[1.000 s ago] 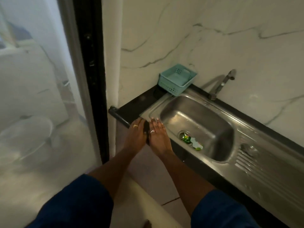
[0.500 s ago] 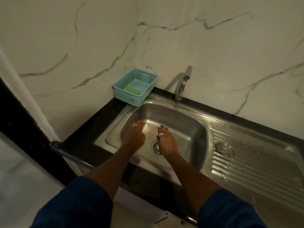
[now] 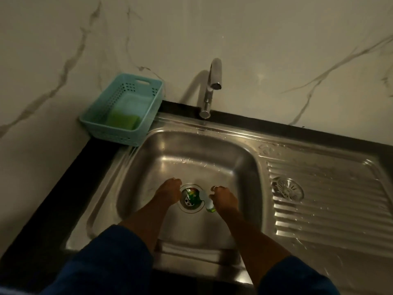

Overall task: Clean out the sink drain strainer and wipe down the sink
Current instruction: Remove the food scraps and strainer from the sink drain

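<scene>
Flanking drain [image 3: 189,209] | left hand [image 3: 168,193], right hand [image 3: 223,198] curled, grips unclear | pale scrap [image 3: 205,198] long axis near-far, beside right hand

Drain [image 3: 190,198]: in the floor of the sink [image 3: 191,154], toward the front. Scraps [image 3: 192,195] lie in the drain, one spilling over its right edge.
Left grip [image 3: 168,193]: just left of the drain, at its rim.
Right grip [image 3: 223,199]: just right, beside the spilled scrap.
Tap [image 3: 212,86]: behind the drain.
Basket [image 3: 122,109]: behind and left, on the table [image 3: 53,188], with a sponge [image 3: 123,120] in it.
Draining board [image 3: 340,209]: right of the drain, with a strainer [image 3: 287,188] on it.
</scene>
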